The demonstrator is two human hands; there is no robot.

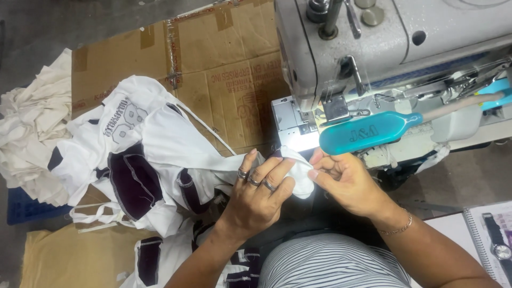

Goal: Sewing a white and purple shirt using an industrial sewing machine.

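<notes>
Both hands meet just in front of the grey sewing machine (pixel 373 42), pinching a folded edge of the white garment piece (pixel 300 176) between them. The left hand (pixel 256 197), with rings on three fingers, closes over the cloth from the left, thumb underneath and fingers (pixel 266 170) on top; the right hand (pixel 346 178), a thin bracelet at its wrist, grips the same fold from the right with thumb and forefinger. The fold lies near the machine bed (pixel 290 125), just short of the presser foot (pixel 336 109), and the rest of the white and dark purple garment (pixel 144 160) trails off to the left over flattened cardboard (pixel 224 64). A teal-handled brush (pixel 368 132) rests across the machine bed just beyond the right hand. Far left sits a heap of plain white cloth (pixel 32 122), and near right a notebook with a wristwatch (pixel 498 240) lies on the desk (pixel 453 224). By the look of it, the step in hand is folding and aligning the edge before stitching. The next move seems to call for keeping the fold pinched flat with both hands while sliding it forward under the foot, edges kept even, fingertips kept clear of the needle, and the trailing bulk free so it does not drag the seam sideways
</notes>
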